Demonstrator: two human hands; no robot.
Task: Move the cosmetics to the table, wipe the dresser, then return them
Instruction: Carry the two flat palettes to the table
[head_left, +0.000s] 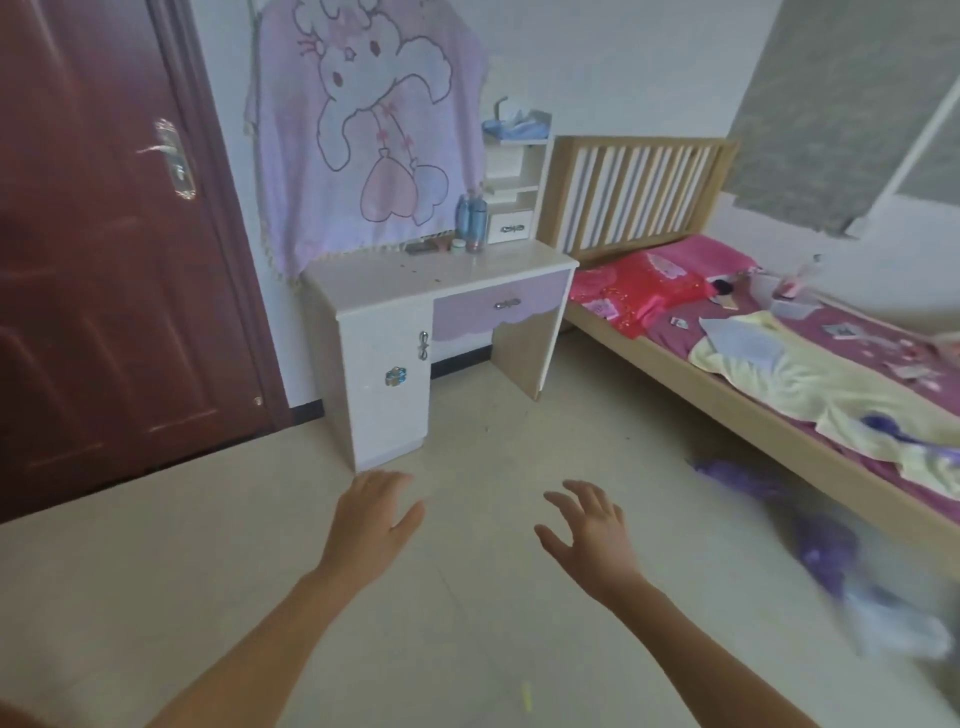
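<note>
The cosmetics sit at the back of the white and lilac dresser bench (395, 283): two tall blue bottles (471, 217) upright, just beside a small pale jar (458, 245) and a flat dark case (418, 249). To their right stands a white shelf unit (514, 195) with a small drawer, and a tissue box (519, 122) sits on top of it. A lilac rabbit blanket (363, 130) hangs behind the bench. A dark red door (104, 249) is to the left and a wooden bed (737, 395) with pink bedding to the right. Well apart from the bench, over the pale floor (156, 597), the left grip (371, 519) and right grip (592, 525) are both spread and hold nothing.
</note>
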